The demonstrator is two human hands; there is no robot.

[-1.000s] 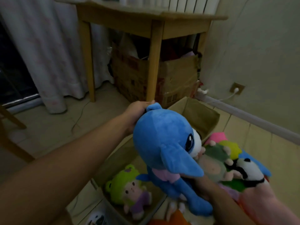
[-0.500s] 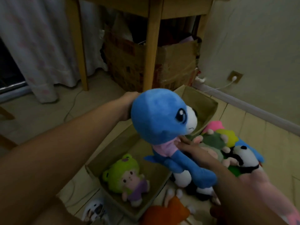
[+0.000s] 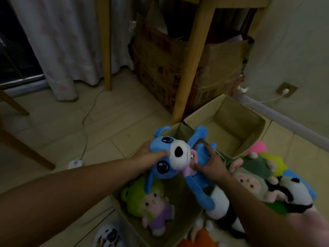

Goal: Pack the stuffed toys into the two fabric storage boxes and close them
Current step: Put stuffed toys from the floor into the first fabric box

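Both hands grip the blue stuffed dog (image 3: 179, 157) over the near fabric box (image 3: 178, 196), left hand (image 3: 151, 155) clasping its head, right hand (image 3: 210, 164) its body, above a green-hooded doll (image 3: 151, 204) inside.

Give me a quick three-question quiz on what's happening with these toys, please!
1. True or false: the far fabric box already holds a toy.
2. Which toy lies in the near fabric box? A) panda B) green-hooded doll C) orange toy
3. Fill in: the left hand grips the blue plush dog by its ____, while the right hand holds its body.

Key: 1. False, nothing shows inside it. 2. B, the green-hooded doll. 3. Head.
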